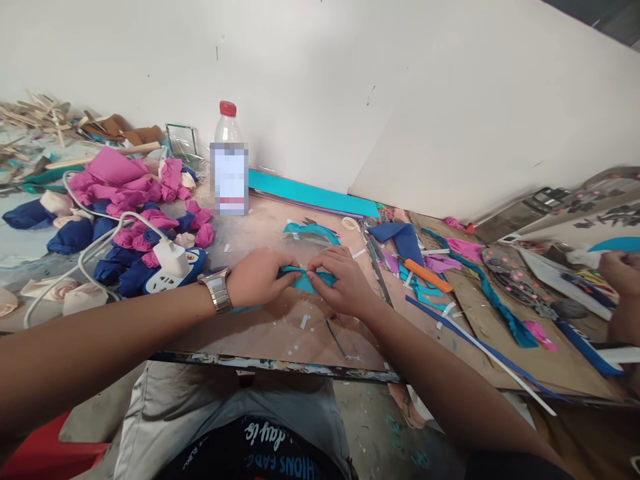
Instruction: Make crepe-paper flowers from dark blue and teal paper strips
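My left hand (260,277), with a metal watch on its wrist, pinches one side of a turquoise strip (304,283) that looks like fabric or crepe paper. My right hand (340,280) pinches the same strip just beside it, so the two thumbs nearly meet. The strip is held a little above the table, and its ends are partly hidden by my fingers. Behind my hands lies another turquoise piece (313,231). Small white scraps (304,322) are scattered on the table in front of them.
Left are pink bundles (115,167), navy bundles (73,233) and a power strip (173,273) with a white cable. A bottle (228,123) stands behind a phone (230,180). An orange cutter (427,276) and coloured scraps lie right. Another person's hand (623,273) is at far right.
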A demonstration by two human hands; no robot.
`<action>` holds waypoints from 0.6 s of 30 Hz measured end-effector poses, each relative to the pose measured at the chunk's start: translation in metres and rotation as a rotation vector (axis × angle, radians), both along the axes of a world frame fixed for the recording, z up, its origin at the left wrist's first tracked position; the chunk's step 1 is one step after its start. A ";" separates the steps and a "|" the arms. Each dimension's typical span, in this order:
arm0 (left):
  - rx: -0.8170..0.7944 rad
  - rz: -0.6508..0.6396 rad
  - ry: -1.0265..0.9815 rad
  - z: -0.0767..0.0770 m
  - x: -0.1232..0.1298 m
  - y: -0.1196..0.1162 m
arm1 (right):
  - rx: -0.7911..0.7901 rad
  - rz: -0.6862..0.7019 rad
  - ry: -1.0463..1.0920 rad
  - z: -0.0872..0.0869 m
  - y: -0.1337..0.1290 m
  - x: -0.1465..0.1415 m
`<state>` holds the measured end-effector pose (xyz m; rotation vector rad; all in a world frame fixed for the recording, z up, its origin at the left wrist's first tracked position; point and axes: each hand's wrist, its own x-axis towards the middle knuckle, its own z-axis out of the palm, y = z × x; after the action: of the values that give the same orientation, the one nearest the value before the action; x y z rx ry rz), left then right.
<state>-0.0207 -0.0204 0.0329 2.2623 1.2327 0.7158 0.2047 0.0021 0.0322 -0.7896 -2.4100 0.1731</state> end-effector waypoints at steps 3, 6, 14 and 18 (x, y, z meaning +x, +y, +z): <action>0.007 -0.005 -0.017 -0.002 0.000 0.001 | -0.012 0.003 0.000 0.000 0.000 0.000; 0.003 -0.014 -0.039 -0.001 0.000 0.002 | -0.007 0.012 0.000 -0.001 0.000 0.000; -0.090 -0.057 -0.133 0.000 0.000 0.003 | 0.012 0.006 0.052 -0.001 0.000 0.000; -0.146 -0.095 -0.203 -0.001 0.000 0.004 | 0.019 0.009 0.064 -0.001 0.000 0.000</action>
<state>-0.0209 -0.0160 0.0317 2.0585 1.0397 0.7721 0.2048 0.0020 0.0317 -0.7531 -2.3523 0.1764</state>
